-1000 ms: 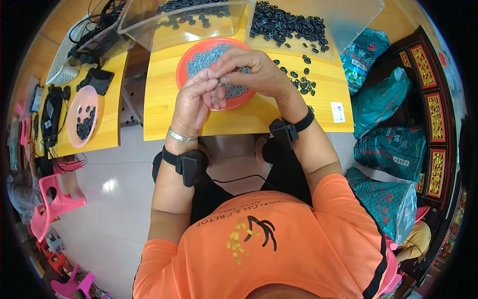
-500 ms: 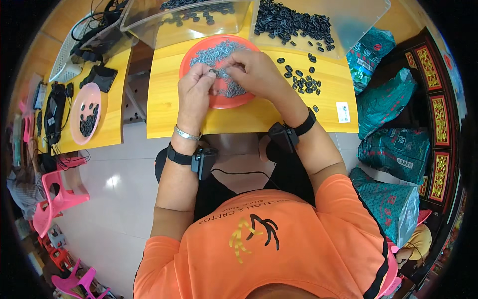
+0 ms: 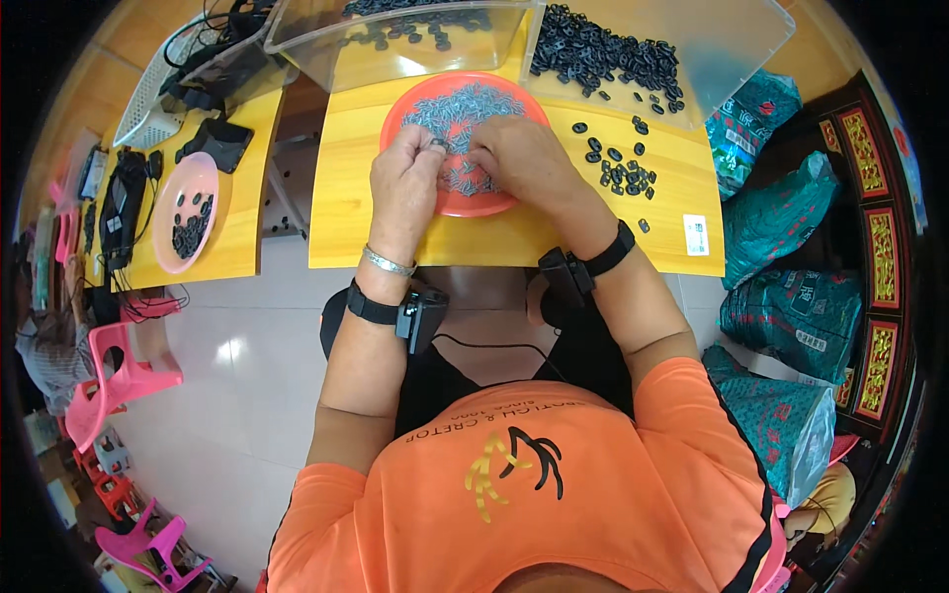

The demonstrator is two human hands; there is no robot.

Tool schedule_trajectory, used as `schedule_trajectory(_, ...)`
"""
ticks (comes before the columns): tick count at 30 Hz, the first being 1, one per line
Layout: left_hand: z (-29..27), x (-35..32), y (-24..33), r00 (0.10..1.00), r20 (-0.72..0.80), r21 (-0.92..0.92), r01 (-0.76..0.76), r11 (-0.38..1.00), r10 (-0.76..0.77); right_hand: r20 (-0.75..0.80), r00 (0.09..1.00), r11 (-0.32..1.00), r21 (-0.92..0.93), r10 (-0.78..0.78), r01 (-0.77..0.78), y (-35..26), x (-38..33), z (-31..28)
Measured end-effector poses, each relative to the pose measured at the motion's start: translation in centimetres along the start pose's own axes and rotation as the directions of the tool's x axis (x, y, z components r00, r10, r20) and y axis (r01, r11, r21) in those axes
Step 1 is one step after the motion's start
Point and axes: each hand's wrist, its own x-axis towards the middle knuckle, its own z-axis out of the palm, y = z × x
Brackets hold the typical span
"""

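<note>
A round red plate heaped with small grey screws lies on the yellow table under both my hands. Between the thumb and finger of my left hand, closed at the plate's left side, is a small black oval piece. My right hand is over the plate's right half, fingertips bent down among the screws. Its fingers are drawn together, and whatever they pinch is hidden. More loose black oval pieces are scattered on the table right of the plate.
Clear plastic bins of black pieces stand along the table's far side. On a second table at left are a pink bowl with more pieces, a white basket and cables. Teal sacks line the right; a pink chair stands left.
My right hand has lowered from near the left fingertips onto the screws, and the hands are further apart. The left still holds the black piece. The whole view has shifted slightly.
</note>
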Motion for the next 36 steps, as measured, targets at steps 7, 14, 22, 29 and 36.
schedule_trajectory(7, -0.1, 0.1, 0.0, 0.994, 0.096, -0.259, 0.069, 0.963, -0.046, 0.207, 0.944, 0.386, 0.874, 0.256, -0.296, 0.4, 0.4, -0.4)
schedule_trajectory(14, 0.3, -0.2, 0.1, 0.989, 0.144, -0.255, 0.081, 0.963, -0.045, 0.21, 0.941, 0.156, 0.954, 0.263, -0.257, 0.3, 0.5, -1.2)
schedule_trajectory(22, 0.7, -0.5, 0.4, 0.987, 0.156, -0.24, 0.075, 0.968, -0.038, 0.231, 0.954, 0.127, 0.958, 0.193, -0.257, 0.5, 0.3, -1.1)
schedule_trajectory(29, 0.5, -0.7, 0.8, 0.982, 0.178, -0.247, 0.109, 0.963, -0.066, 0.12, 0.983, 0.268, 0.951, 0.142, -0.155, 0.4, 0.3, -0.3)
schedule_trajectory(36, 0.0, -0.2, 0.6, 0.996, 0.085, -0.463, 0.072, 0.883, -0.037, 0.162, 0.964, 0.4, 0.886, 0.209, -0.236, -0.1, 0.2, -0.8)
